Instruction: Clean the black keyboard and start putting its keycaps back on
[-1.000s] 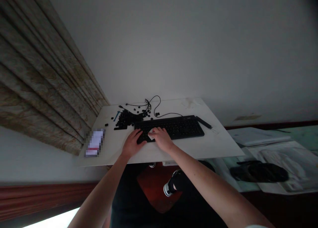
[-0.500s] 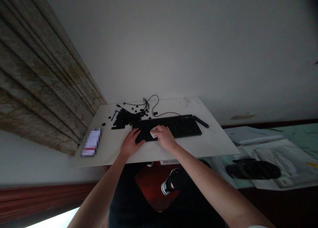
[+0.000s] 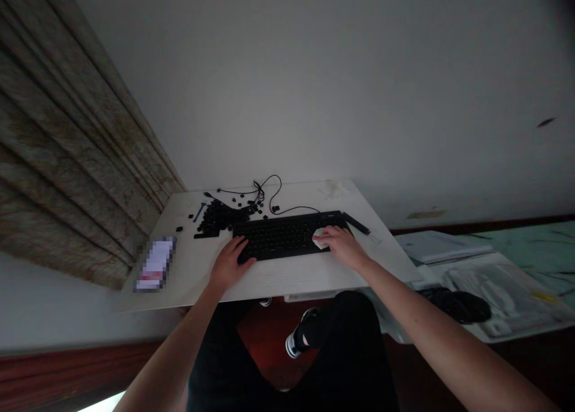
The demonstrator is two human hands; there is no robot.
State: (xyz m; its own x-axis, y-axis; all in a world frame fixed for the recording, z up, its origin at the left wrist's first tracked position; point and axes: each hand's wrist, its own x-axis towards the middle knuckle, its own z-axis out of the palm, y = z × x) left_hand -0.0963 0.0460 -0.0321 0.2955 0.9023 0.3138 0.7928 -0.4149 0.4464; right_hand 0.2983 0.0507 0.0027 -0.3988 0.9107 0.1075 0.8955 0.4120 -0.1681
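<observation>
The right hand (image 3: pixel 344 246), pinching a white wad (image 3: pixel 319 238), has slid toward three o'clock along the keyboard (image 3: pixel 278 235) on the worktop (image 3: pixel 291 277). The left hand (image 3: pixel 227 266) stays spread at nine; lettering (image 3: pixel 331 215) is illegible.

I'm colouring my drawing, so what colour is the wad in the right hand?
The wad is white; it shows best in the head view.

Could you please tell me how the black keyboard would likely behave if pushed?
The keyboard looks long and flat, so it probably won't roll or tip. Its straight frame suggests it would move as one stiff piece. The loosely looped cable would likely bend and trail along.
</observation>
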